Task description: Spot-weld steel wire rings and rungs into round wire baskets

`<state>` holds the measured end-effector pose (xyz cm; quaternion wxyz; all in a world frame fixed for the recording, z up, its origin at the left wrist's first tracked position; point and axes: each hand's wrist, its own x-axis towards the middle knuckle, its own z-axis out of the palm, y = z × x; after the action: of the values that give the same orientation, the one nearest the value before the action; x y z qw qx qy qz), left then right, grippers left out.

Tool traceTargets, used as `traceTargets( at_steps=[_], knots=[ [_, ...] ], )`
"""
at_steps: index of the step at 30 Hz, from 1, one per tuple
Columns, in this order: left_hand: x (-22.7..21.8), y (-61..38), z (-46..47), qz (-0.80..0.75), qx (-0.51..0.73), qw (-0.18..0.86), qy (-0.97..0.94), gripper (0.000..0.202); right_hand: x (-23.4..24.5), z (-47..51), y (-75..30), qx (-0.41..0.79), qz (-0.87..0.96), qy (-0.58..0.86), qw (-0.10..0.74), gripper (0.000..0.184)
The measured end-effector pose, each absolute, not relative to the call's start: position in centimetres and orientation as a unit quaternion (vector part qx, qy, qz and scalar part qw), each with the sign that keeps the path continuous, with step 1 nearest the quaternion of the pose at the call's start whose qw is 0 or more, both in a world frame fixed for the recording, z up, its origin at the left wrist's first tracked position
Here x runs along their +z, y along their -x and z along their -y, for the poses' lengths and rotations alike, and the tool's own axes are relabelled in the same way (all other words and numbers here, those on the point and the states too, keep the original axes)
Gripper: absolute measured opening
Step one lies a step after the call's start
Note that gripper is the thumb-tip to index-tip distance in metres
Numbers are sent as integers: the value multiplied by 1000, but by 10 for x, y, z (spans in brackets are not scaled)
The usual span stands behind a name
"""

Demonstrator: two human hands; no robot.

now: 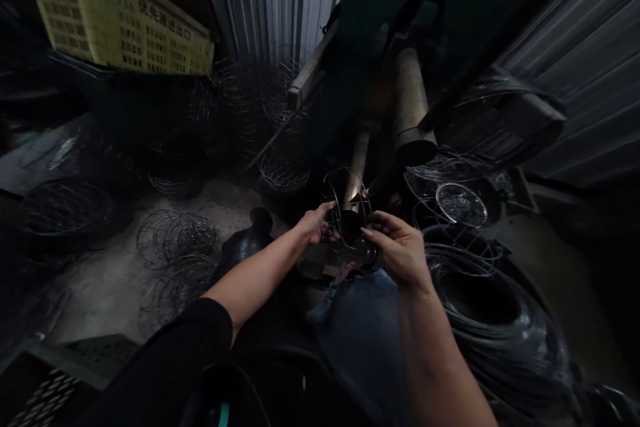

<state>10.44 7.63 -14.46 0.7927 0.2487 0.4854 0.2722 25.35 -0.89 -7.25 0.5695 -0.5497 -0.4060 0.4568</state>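
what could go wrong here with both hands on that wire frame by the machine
The left hand and right hand both grip a thin wire frame right in front of a metal roller; bare fingers could get pinched or scratched by the wire ends. The coil of wire beside the right forearm might snag it. The scene is dim, so small wires are hard to see.

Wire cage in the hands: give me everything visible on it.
The wire cage is a small rounded frame of thin, shiny metal wire, hoops joined by ribs, open throughout. It is held up in front of the person at the picture's centre, tilted, before a brass-coloured cylinder. The left hand grips its left side, the right hand its lower right. Motion blur and dim light hide the joints. Similar cages lie on the floor.
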Motion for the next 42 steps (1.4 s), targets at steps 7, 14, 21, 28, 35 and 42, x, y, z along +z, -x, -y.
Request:
traceTargets(
  at_steps=[7,14,21,28,35,42],
  knots=[
    [-148,-119,-83,-499,261,793,-230,60,-73,0,-261,446,378,561,587,44],
    [-144,-121,-76,-507,223,799,-233,63,-65,-3,-256,453,350,556,602,44],
    [-149,-96,-51,-540,310,659,-422,59,-69,26,-268,422,378,574,591,45],
    [-147,-87,-36,-352,403,417,-735,78,-114,82,-282,328,429,683,491,36],
    [-150,-93,-45,-385,447,401,-701,78,-84,57,-253,216,442,701,516,40],
    [-154,-97,-63,-414,457,372,-694,81,-76,28,-252,166,443,720,508,45]
  ],
)
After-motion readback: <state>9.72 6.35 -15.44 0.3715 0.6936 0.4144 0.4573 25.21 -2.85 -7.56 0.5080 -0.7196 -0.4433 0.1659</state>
